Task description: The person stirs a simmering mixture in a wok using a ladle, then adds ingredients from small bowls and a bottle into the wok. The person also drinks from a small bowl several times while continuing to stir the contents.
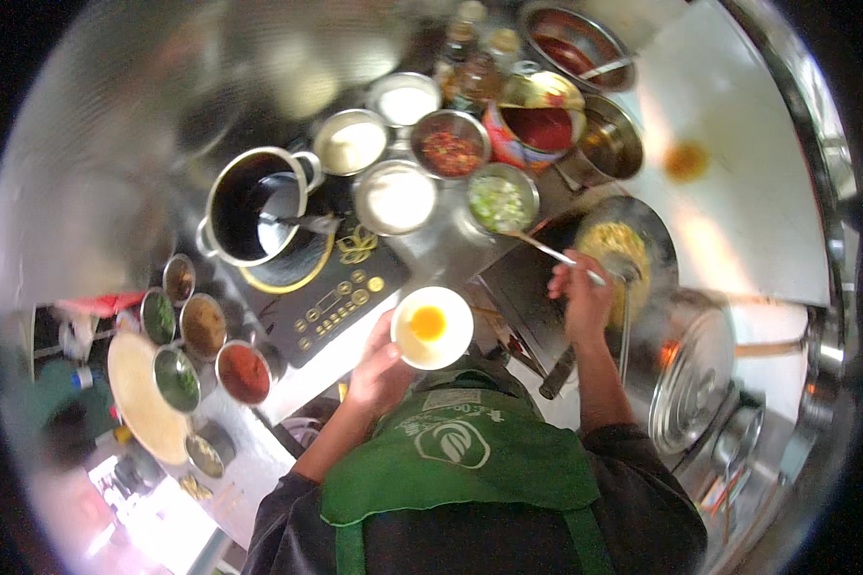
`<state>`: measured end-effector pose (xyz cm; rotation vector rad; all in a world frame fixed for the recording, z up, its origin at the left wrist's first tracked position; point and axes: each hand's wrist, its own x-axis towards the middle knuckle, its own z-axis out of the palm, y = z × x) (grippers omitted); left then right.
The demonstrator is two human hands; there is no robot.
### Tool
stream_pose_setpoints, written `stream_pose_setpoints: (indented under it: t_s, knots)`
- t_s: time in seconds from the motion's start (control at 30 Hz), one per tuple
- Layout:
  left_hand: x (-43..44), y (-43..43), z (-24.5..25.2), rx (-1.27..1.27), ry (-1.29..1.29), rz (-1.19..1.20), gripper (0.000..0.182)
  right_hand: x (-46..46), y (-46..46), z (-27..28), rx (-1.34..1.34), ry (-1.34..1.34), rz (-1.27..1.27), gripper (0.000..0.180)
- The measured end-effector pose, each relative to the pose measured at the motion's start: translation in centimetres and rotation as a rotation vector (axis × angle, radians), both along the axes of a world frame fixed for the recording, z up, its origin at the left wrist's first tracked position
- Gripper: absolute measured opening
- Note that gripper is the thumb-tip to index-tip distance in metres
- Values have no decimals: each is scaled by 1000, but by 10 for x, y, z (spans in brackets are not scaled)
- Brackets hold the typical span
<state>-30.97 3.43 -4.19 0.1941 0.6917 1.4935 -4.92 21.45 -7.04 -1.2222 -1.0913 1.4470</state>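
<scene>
My left hand grips a small white bowl by its side. A yellow-orange pool, possibly egg yolk, lies in the bowl with some paler liquid. My right hand holds a metal spoon by the handle. The spoon's far end meets the near rim of a metal bowl of chopped scallions; its tip is hard to make out. Just beyond my right hand is a dark wok with yellowish food in it, and a metal ladle rests there.
At left, a two-handled pot of dark liquid stands on an induction cooker. Several metal bowls, an open tin and bottles stand ahead. A round metal lid leans at right. Seasoning bowls surround a round board.
</scene>
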Motion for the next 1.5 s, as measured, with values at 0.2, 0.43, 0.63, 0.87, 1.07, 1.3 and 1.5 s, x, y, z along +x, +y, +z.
stream_pose_setpoints:
  t_s: [0.2,0.43,0.63,0.87,1.07,1.3,1.5]
  knots:
    - [-8,-28,2,56,-95,146,57,-155,23,-28,-202,231,265,33]
    - [-11,-52,-5,164,-79,273,50,-182,26,-37,-322,75,336,58]
    - [-2,-42,-9,162,-141,194,47,-48,-7,-42,9,-242,289,52]
    - [28,-7,-4,99,-38,18,53,182,-107,-46,324,-1426,-75,59]
    - [80,34,12,88,-11,-160,61,246,-217,-61,-270,-1386,-62,68]
    - [149,53,21,139,-32,-307,62,277,-222,-50,-325,-1214,-68,56]
    - [189,42,18,147,2,-349,59,306,-217,-38,-237,-804,-245,30]
